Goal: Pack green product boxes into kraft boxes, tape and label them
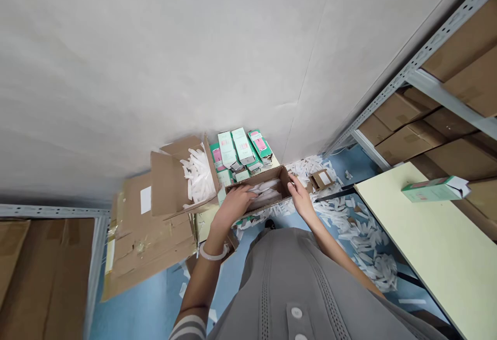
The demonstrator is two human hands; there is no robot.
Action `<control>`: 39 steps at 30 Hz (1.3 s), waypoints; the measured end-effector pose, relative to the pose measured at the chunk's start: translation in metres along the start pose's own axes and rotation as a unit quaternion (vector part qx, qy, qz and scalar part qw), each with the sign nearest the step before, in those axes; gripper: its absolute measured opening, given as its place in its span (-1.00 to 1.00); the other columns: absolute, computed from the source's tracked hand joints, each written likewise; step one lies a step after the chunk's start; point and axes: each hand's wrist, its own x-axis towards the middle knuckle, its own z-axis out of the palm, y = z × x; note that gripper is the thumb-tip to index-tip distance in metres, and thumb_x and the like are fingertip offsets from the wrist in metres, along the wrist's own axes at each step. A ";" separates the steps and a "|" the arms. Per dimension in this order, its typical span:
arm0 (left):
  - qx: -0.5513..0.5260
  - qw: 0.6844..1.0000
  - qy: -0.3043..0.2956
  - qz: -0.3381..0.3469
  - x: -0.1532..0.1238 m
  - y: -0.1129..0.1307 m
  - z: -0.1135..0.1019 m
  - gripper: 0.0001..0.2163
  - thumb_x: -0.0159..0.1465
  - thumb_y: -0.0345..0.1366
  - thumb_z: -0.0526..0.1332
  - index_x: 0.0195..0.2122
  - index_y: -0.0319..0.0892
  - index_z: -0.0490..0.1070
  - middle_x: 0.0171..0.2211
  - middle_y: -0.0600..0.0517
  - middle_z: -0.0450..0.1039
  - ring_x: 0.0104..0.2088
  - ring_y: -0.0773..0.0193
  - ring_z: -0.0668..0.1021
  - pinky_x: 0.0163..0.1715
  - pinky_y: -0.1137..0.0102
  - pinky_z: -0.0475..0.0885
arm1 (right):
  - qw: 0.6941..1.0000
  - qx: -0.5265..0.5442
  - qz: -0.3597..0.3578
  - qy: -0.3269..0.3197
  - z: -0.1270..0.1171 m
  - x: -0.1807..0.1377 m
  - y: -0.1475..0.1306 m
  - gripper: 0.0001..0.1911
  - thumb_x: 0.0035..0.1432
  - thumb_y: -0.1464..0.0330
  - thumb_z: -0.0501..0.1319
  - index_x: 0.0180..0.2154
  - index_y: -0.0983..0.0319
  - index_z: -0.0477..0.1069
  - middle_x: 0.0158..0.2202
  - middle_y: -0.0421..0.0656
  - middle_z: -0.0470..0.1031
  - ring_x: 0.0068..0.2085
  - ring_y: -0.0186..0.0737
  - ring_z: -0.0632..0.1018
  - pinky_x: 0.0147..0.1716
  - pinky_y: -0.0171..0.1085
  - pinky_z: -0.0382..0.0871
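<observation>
Well, left hand (pixel 233 204): reaching palm-down over the left end of a shallow cardboard box (pixel 258 178), fingers spread and resting among the white packets (pixel 264 190) inside; whether it has hold of any, I cannot tell.

Right hand (pixel 301 197): at the box's right end, fingers bent over the rim, apparently gripping the cardboard wall.

Box's lie: long axis runs crosswise in front of the person's chest, rising slightly toward the right, with one of the hands at each end. Neither is clearly nearer to the person; the left reaches further into the box.

Left of the box: an open brown carton (pixel 169 185) filled with more white packets, almost touching the box, with flattened cardboard (pixel 155 239) lying below it.

Beyond the box: a heap of teal-and-pink retail cartons (pixel 236 148) against a pale wall (pixel 155 71).

Right of the box: a small brown cardboard box (pixel 321 178) just beside it, amid white packets scattered on the blue floor (pixel 361 231).

Further right of the box: a pale yellow worktop (pixel 438 247) carrying one green carton (pixel 433 190), with metal shelving (pixel 435 60) of brown cartons behind it.

Near side of the box: a grey top (pixel 295 288), a white bangle (pixel 212 253) on the left wrist, and a striped sleeve (pixel 188 327).
</observation>
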 end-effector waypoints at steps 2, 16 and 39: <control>0.004 1.000 0.000 0.003 -0.002 0.004 -0.002 -0.73 0.36 -0.32 0.06 -0.01 -0.05 0.48 0.06 -0.04 0.43 0.03 0.12 0.48 -0.06 0.28 0.38 | 1.000 0.009 0.007 0.015 -0.001 -0.003 0.004 -0.42 0.25 0.07 0.01 0.16 0.24 0.36 0.19 0.00 0.38 0.23 -0.01 0.36 0.25 0.00 0.13; -0.006 0.981 0.125 0.152 0.033 0.080 -0.018 -0.71 0.40 -0.29 -0.01 0.06 -0.06 0.40 0.26 -0.06 0.24 0.29 0.06 0.25 0.19 0.04 0.27 | 0.977 0.049 0.077 0.192 -0.080 -0.031 0.047 -0.46 0.22 0.05 0.03 0.09 0.18 0.45 0.13 -0.06 0.46 0.19 0.00 0.40 0.21 0.03 0.18; -0.279 0.912 -0.172 0.247 0.191 0.385 0.154 -0.50 0.41 -0.02 -0.14 0.34 -0.03 0.06 0.34 -0.05 0.11 0.34 0.21 0.18 0.30 0.20 0.13 | 0.782 0.072 0.258 0.563 -0.341 -0.250 0.181 -0.44 0.21 0.08 0.00 0.12 0.22 0.38 0.09 -0.02 0.48 0.13 -0.03 0.42 0.14 -0.05 0.24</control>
